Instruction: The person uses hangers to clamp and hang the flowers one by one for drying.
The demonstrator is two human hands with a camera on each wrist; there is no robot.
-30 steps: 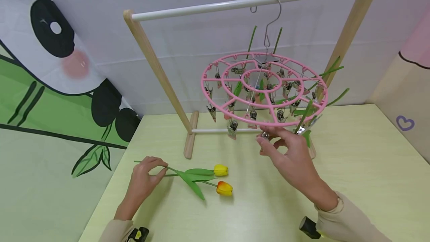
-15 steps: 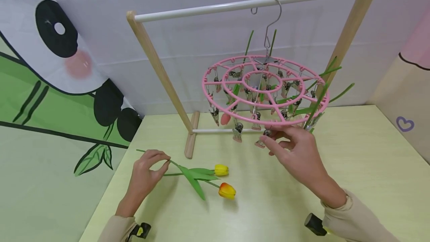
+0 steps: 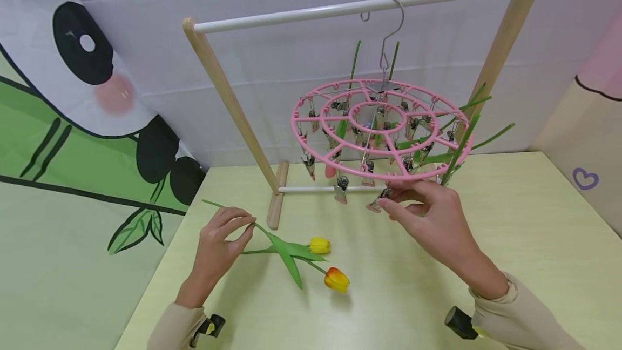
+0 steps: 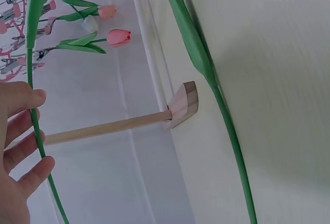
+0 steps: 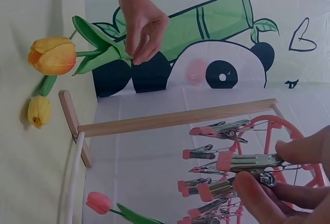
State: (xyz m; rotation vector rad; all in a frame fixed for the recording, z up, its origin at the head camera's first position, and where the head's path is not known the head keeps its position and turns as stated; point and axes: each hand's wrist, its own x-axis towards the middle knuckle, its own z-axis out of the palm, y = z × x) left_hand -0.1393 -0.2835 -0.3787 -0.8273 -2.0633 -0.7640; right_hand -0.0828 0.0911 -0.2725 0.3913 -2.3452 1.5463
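Observation:
Between thumb and fingers, my left hand point(image 3: 218, 242) pinches the green stem of an orange-yellow tulip point(image 3: 337, 280), raised over the table with its bloom pointing right. A yellow tulip point(image 3: 319, 245) lies on the table behind it, its stem passing under the held one. My right hand point(image 3: 432, 209) pinches a metal clip point(image 5: 250, 162) with pink tips, at the front edge of a round pink hanger point(image 3: 307, 120). The clip's tip points left in the head view. Other clips hang from the rings, and several tulips are clipped at the back and right, stems up.
The hanger hooks over a white bar point(image 3: 291, 15) on a wooden stand. The stand's left foot point(image 3: 277, 196) rests on the table behind the left hand. A pink tulip point(image 5: 98, 202) hangs from the hanger. Behind is a cloth with a panda print point(image 3: 87, 42).
My left hand has moved right and slightly up the view, carrying the orange-yellow tulip. My right hand has shifted slightly right, and the clip in it now tilts with its tip to the left.

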